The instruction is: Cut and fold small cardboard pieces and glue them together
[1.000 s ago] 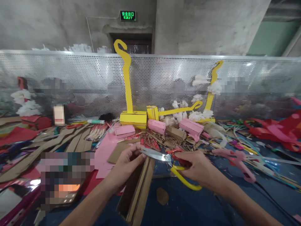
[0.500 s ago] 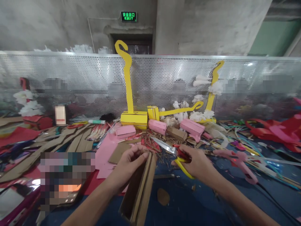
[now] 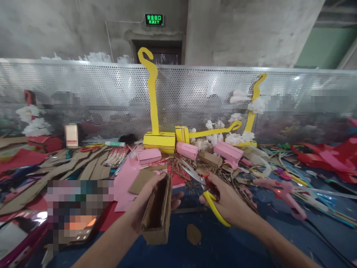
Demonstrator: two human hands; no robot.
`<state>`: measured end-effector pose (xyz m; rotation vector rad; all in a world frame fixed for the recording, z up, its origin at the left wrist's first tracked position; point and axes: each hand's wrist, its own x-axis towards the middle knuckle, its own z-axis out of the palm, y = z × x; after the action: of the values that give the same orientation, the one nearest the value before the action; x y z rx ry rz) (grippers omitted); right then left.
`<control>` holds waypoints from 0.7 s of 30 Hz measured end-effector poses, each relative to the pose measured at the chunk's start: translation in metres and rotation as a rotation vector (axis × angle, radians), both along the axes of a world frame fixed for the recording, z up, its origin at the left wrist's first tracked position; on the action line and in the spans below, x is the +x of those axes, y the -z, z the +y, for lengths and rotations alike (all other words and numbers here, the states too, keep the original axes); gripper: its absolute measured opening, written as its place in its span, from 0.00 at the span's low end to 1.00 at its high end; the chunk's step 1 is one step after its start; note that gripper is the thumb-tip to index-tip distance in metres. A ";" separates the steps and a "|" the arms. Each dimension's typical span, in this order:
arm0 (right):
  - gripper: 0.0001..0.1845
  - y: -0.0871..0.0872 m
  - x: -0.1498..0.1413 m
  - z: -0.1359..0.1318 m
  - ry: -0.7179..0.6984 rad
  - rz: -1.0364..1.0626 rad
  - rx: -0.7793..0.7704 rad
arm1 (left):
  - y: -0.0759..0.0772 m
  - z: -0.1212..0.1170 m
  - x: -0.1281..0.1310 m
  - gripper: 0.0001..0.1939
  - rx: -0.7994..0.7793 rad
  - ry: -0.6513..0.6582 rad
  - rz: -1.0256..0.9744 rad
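Observation:
My left hand (image 3: pixel 147 197) is wrapped round a long, narrow cardboard box (image 3: pixel 156 232), its fingertips showing past the right side. The box is open along the top and tilts with its near end toward me. To the right, my right hand (image 3: pixel 225 199) grips a pair of scissors (image 3: pixel 196 176) with one red and one yellow handle loop. The scissor blades are slightly parted and point up and left, apart from the box. Beneath them lie brown cardboard scraps (image 3: pixel 189 186) and a red sheet (image 3: pixel 177 178).
Pink boxes (image 3: pixel 186 150) and a yellow box with a tall hooked neck (image 3: pixel 158 140) stand beyond my hands. At right lies a pink glue gun (image 3: pixel 281 191) with a black cord. Cardboard strips (image 3: pixel 64 171) cover the left. A perforated metal panel (image 3: pixel 181 93) rises behind.
The scissors have come away from the box to the right, their blades closing partly. My left hand has turned the box, so its near end faces me and its hollow shows.

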<state>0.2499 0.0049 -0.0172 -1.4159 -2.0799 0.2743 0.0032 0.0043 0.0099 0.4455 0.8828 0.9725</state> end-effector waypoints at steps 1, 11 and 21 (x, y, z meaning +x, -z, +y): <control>0.15 0.000 -0.001 0.000 0.004 -0.007 -0.015 | -0.001 -0.001 0.000 0.12 -0.011 -0.008 -0.009; 0.16 -0.001 -0.005 -0.002 0.037 -0.010 -0.123 | 0.003 0.001 -0.006 0.19 0.086 0.084 -0.012; 0.20 0.009 -0.011 -0.005 -0.086 0.194 -0.164 | 0.023 -0.004 0.009 0.29 0.453 -0.123 0.329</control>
<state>0.2385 -0.0002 -0.0258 -1.3363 -1.9978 0.6059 0.0121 0.0003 -0.0130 0.9671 0.9916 1.2387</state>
